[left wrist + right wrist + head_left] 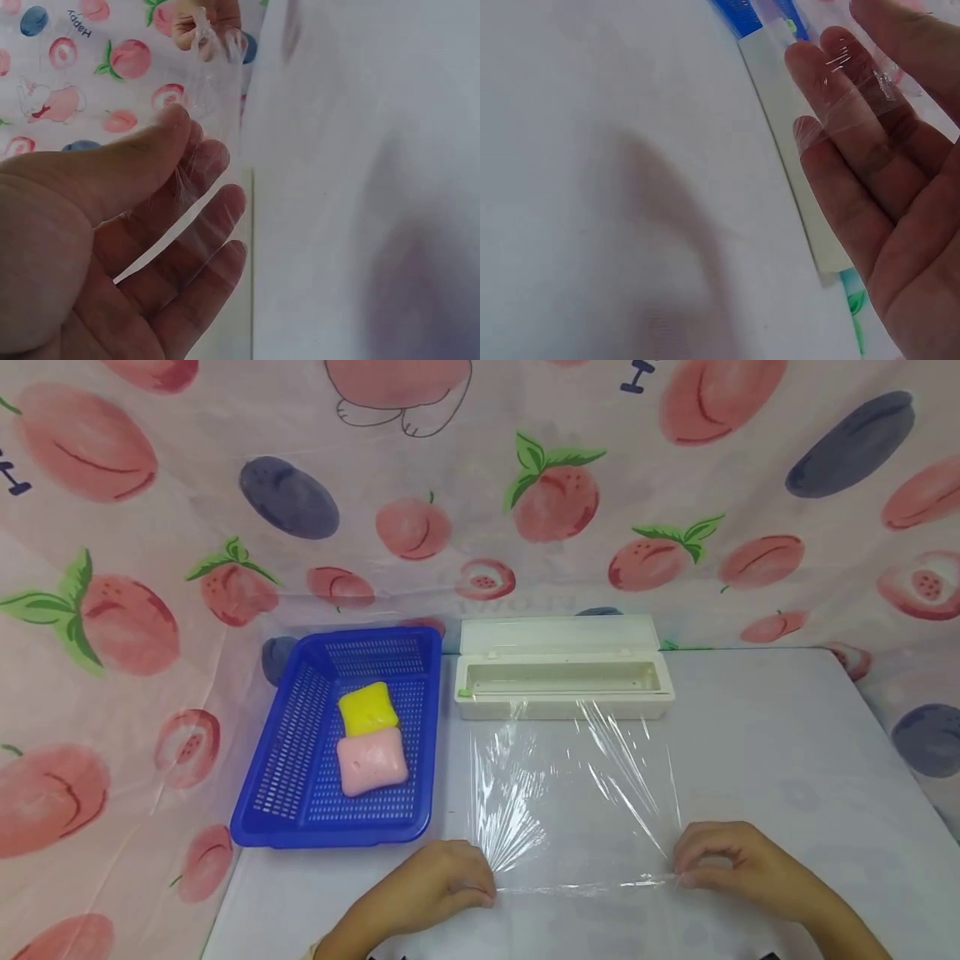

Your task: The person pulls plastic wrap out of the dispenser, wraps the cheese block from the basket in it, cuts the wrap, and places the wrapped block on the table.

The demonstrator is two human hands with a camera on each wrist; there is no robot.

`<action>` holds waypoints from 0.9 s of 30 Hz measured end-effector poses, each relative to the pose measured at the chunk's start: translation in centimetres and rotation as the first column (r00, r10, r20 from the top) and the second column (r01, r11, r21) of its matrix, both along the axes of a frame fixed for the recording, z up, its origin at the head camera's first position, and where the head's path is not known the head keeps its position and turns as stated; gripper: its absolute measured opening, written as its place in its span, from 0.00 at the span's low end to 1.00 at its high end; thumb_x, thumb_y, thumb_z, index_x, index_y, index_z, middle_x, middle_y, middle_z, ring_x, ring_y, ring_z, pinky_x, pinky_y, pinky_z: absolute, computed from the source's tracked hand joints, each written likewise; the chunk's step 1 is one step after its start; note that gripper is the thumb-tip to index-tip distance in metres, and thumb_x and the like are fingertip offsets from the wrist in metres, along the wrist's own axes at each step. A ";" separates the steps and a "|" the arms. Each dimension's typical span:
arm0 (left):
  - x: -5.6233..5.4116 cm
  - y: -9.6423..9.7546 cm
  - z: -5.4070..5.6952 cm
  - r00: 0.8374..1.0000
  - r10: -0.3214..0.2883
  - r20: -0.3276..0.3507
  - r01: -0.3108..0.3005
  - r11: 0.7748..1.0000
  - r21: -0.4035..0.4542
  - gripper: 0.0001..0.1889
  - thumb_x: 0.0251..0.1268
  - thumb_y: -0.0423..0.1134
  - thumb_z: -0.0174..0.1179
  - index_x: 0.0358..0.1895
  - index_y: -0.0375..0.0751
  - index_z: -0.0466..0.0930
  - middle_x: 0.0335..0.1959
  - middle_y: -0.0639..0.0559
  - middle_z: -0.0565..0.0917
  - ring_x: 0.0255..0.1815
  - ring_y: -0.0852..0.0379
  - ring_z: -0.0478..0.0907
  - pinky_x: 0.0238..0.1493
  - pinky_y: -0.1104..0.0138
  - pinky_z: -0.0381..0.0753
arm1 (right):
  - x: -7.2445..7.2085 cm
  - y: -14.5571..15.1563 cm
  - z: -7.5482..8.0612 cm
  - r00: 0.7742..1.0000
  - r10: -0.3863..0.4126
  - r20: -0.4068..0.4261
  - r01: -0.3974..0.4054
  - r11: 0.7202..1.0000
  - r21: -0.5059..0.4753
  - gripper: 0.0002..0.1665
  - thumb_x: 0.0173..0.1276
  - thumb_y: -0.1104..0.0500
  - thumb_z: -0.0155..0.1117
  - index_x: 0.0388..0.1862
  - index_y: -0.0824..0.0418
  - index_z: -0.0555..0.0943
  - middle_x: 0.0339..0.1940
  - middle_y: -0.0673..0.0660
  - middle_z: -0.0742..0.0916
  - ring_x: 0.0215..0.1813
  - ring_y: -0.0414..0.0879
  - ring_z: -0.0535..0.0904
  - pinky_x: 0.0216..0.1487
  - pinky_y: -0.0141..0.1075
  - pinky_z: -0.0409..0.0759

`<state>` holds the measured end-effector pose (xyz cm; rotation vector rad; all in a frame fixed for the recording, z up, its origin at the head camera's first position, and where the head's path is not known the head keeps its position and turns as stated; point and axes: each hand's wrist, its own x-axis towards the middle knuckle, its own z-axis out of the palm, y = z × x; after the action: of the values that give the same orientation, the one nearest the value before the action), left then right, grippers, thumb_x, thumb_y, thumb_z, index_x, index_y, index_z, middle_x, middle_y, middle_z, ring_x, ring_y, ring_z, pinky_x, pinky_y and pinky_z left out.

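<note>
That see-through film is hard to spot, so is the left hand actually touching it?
Touching: the left wrist view shows the left hand pinching the clear film between thumb and finger.

Head camera is looking forward and down from the near side, covering the white table (780, 743) and far patterned cloth (420, 460). Left wrist camera is sitting close to the left hand (438, 881), facing the right hand (761, 870). Right wrist camera is sitting close to that hand, facing left, sharing the blue basket (433, 752) with the head view; all three are catching the clear film (517, 827).
</note>
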<state>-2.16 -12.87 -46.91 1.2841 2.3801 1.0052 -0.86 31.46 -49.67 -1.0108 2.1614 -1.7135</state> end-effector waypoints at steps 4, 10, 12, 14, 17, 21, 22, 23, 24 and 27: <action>0.2 -0.2 -0.8 0.996 -0.018 -0.087 0.018 1.000 -0.004 0.04 0.69 0.41 0.66 0.37 0.50 0.89 0.35 0.64 0.87 0.41 0.73 0.80 0.51 0.85 0.72 | 0.3 0.0 -0.5 1.000 -0.012 -0.019 0.013 0.999 0.032 0.20 0.57 0.78 0.71 0.40 0.56 0.88 0.39 0.53 0.88 0.44 0.41 0.84 0.45 0.29 0.79; 0.6 -0.1 -1.8 0.984 -0.001 -0.179 -0.011 0.997 -0.071 0.03 0.67 0.42 0.67 0.35 0.53 0.89 0.35 0.66 0.85 0.43 0.71 0.79 0.51 0.83 0.73 | 0.8 -0.1 -0.8 0.999 -0.047 -0.019 0.049 0.995 0.083 0.17 0.55 0.73 0.75 0.38 0.54 0.89 0.37 0.52 0.90 0.42 0.39 0.86 0.46 0.26 0.80; 0.8 -0.1 -2.2 0.975 0.007 -0.221 -0.031 0.994 -0.106 0.02 0.66 0.43 0.67 0.34 0.55 0.88 0.35 0.67 0.85 0.43 0.71 0.79 0.50 0.82 0.73 | 1.0 -0.2 -1.0 0.995 -0.090 -0.035 0.093 0.988 0.121 0.15 0.54 0.70 0.77 0.36 0.51 0.90 0.36 0.49 0.91 0.42 0.37 0.85 0.46 0.24 0.79; 0.9 0.0 -2.5 0.966 0.015 -0.257 -0.050 0.990 -0.133 0.02 0.65 0.43 0.68 0.34 0.56 0.88 0.35 0.67 0.84 0.43 0.70 0.78 0.49 0.82 0.74 | 1.2 -0.4 -1.4 0.986 -0.131 -0.099 0.145 0.978 0.148 0.16 0.52 0.67 0.80 0.35 0.48 0.90 0.35 0.46 0.89 0.42 0.36 0.84 0.45 0.22 0.78; 1.0 0.2 -3.0 0.955 0.021 -0.297 -0.073 0.984 -0.163 0.02 0.63 0.43 0.70 0.32 0.57 0.88 0.35 0.68 0.84 0.43 0.70 0.77 0.48 0.82 0.74 | 1.4 -0.5 -2.0 0.971 -0.164 -0.172 0.194 0.966 0.170 0.17 0.50 0.66 0.81 0.34 0.45 0.90 0.32 0.42 0.87 0.38 0.33 0.80 0.39 0.24 0.76; 0.9 0.5 -3.7 0.948 0.015 -0.317 -0.079 0.978 -0.192 0.02 0.62 0.43 0.70 0.32 0.57 0.90 0.36 0.67 0.84 0.44 0.69 0.77 0.47 0.81 0.74 | 1.5 -0.5 -2.6 0.976 -0.131 -0.175 0.173 0.952 0.252 0.15 0.54 0.65 0.79 0.36 0.45 0.90 0.31 0.40 0.88 0.33 0.30 0.80 0.34 0.24 0.75; 0.9 0.6 -3.8 0.948 0.013 -0.318 -0.081 0.976 -0.201 0.02 0.62 0.43 0.70 0.32 0.56 0.90 0.37 0.66 0.84 0.44 0.69 0.77 0.47 0.81 0.74 | 1.5 -0.4 -2.7 0.981 -0.118 -0.154 0.158 0.945 0.285 0.13 0.57 0.64 0.78 0.36 0.46 0.90 0.32 0.40 0.89 0.34 0.30 0.81 0.33 0.24 0.76; 0.9 0.6 -4.0 0.948 0.014 -0.318 -0.084 0.974 -0.208 0.02 0.62 0.43 0.70 0.32 0.56 0.90 0.37 0.66 0.84 0.44 0.69 0.77 0.47 0.81 0.75 | 1.5 -0.4 -2.6 0.985 -0.115 -0.127 0.152 0.930 0.335 0.11 0.59 0.62 0.77 0.37 0.45 0.90 0.33 0.39 0.89 0.35 0.29 0.81 0.34 0.24 0.77; 0.9 0.7 -4.1 0.949 0.014 -0.316 -0.086 0.973 -0.215 0.02 0.63 0.44 0.70 0.32 0.56 0.91 0.37 0.66 0.84 0.43 0.69 0.77 0.46 0.81 0.75 | 1.4 -0.4 -2.6 0.988 -0.118 -0.099 0.147 0.910 0.387 0.08 0.62 0.59 0.76 0.38 0.45 0.90 0.34 0.38 0.89 0.36 0.28 0.81 0.35 0.24 0.79; 0.9 0.7 -4.3 0.954 0.022 -0.299 -0.092 0.970 -0.223 0.05 0.64 0.47 0.70 0.31 0.55 0.91 0.36 0.66 0.84 0.42 0.68 0.76 0.45 0.79 0.75 | 1.3 -0.4 -2.2 0.989 -0.144 0.013 0.118 0.856 0.503 0.03 0.68 0.52 0.71 0.39 0.43 0.89 0.36 0.35 0.89 0.39 0.27 0.81 0.36 0.28 0.81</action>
<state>-1.29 -12.14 -51.24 1.3602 2.6732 0.5516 0.41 31.02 -51.88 -0.6805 2.4957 -1.0949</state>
